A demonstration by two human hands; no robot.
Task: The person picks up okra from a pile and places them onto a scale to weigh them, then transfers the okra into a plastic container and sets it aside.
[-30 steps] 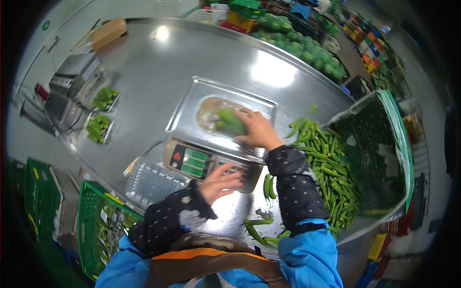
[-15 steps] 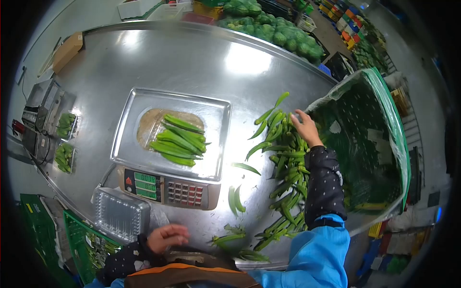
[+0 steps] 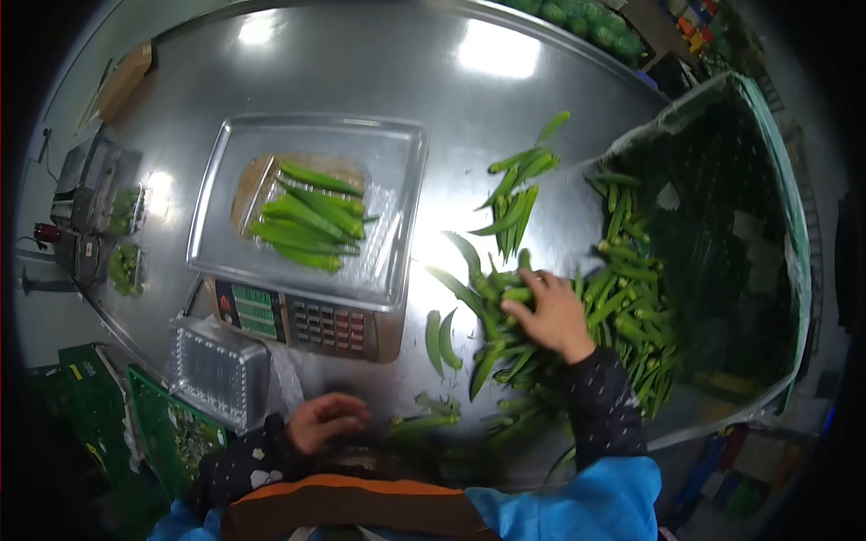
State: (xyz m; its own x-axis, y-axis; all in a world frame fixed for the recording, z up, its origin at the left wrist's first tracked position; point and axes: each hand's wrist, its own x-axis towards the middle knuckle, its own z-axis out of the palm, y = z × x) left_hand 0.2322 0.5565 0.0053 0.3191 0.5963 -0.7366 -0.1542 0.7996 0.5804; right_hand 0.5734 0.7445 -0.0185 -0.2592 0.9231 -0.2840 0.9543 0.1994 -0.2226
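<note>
My right hand (image 3: 552,316) lies over a heap of green okra (image 3: 631,311) on the steel table, thumb and fingers apart, touching the pods beneath. No pod is plainly gripped in it. My left hand (image 3: 327,422) hovers by the near table edge, holding nothing, its fingers loosely bent and apart. Several okra pods (image 3: 311,216) lie in a clear plastic tray on the pan (image 3: 207,212) of a digital scale (image 3: 298,320). A few loose pods (image 3: 444,341) rest between scale and heap.
On the right, a green crate (image 3: 789,234) lined with clear plastic lies tipped towards the table. Empty clear trays (image 3: 221,370) are stacked left of my left hand. Filled okra packs (image 3: 126,269) sit at the far left beside a machine (image 3: 86,203). Bagged green produce (image 3: 586,25) stands behind the table.
My right hand has come down and nearer to me, and the okra has spread, with pods now beside the crate's mouth. The view has tilted downward. My left hand stays near the edge.
</note>
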